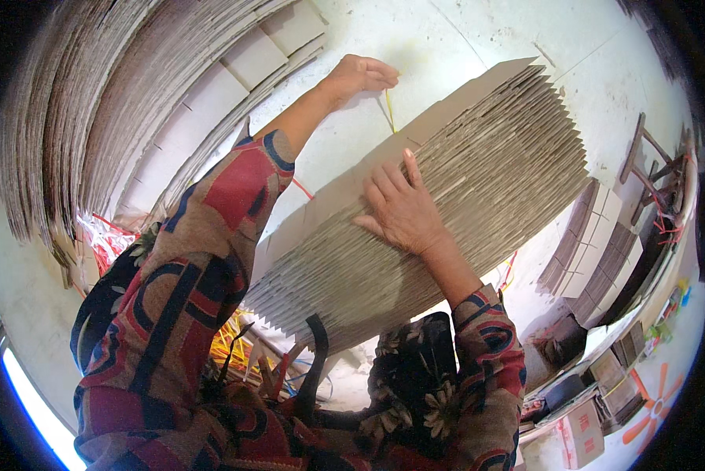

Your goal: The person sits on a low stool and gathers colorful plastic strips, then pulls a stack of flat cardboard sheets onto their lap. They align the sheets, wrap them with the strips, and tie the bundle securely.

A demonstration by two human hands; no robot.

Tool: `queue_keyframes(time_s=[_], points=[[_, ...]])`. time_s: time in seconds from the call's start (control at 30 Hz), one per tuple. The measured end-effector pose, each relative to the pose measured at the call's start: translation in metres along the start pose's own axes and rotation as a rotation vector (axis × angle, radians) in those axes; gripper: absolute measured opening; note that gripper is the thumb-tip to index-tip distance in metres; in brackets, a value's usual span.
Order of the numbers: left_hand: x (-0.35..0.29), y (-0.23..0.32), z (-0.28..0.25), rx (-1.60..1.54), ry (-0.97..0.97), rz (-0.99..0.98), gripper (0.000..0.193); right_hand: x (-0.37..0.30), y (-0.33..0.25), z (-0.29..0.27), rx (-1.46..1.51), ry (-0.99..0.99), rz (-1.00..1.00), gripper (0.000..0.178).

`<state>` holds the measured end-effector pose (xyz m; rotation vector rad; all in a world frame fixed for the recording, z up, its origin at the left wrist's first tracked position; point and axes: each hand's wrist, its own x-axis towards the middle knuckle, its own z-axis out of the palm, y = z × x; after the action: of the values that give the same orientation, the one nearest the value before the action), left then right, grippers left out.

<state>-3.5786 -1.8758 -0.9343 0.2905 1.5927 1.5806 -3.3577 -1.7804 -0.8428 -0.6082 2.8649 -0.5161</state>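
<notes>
A long stack of folded cardboard sheets (478,188) lies slantwise in front of me, its many edges facing up. My right hand (406,206) rests on top of it with the fingers spread, holding nothing. Beyond the stack's far left side, my left hand (362,76) is closed around the end of a thin yellow strap (389,110). That strap runs down from my fingers to the side of the stack, where its lower part is hidden. A bit of red strap (303,188) shows beside the stack, near my left sleeve.
Tall rows of cardboard sheets (62,118) stand at the left, by a tangle of white and red straps (105,239). Yellow straps (234,345) lie near my lap. Smaller cardboard bundles (584,243), a wooden stool (651,173), a carton (580,436) and an orange fan (655,404) are at the right.
</notes>
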Motion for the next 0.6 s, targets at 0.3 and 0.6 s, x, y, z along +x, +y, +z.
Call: queue_keyframes(time_s=[0.3, 0.6], points=[[0.05, -0.021, 0.024, -0.059, 0.243, 0.111, 0.017, -0.001, -0.001, 0.0, 0.019, 0.053, -0.021, 0.057], [0.034, 0.062, 0.048, 0.321, -0.062, 0.297, 0.025, -0.005, 0.002, -0.003, -0.002, 0.099, -0.013, 0.055]])
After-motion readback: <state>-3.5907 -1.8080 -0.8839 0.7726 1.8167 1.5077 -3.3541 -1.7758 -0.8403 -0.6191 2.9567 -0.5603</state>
